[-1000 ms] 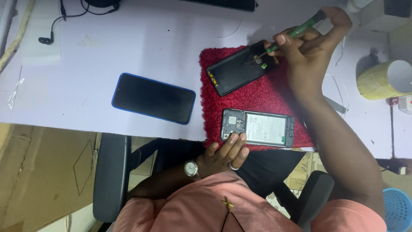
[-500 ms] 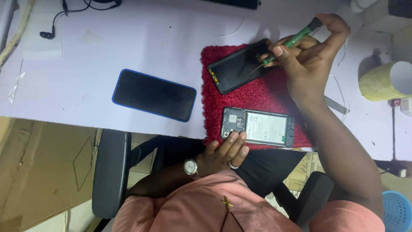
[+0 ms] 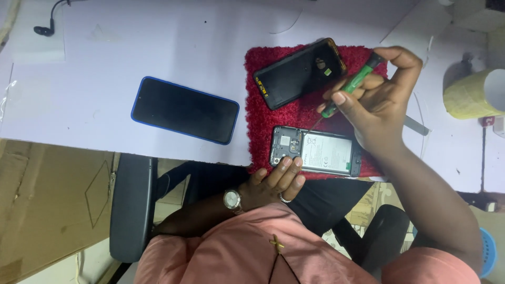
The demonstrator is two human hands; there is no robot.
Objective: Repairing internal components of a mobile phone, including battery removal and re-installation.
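1. The right hand (image 3: 381, 108) is clamped on the green-handled screwdriver (image 3: 351, 84), centre right; keep its tip upright.
2. The left hand (image 3: 276, 181), fingers loose and holding nothing, steadies the opened black phone (image 3: 315, 151) on the red mat (image 3: 258, 113), lower centre; press firmly.

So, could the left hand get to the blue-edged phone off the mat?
Probably yes. The left hand only rests fingers on the opened phone, and the blue-edged phone lies flat on the white table to its left, nothing between.

Two phones lie on the mat (image 3: 265, 113) — a third (image 3: 184, 110) apparently left of it.
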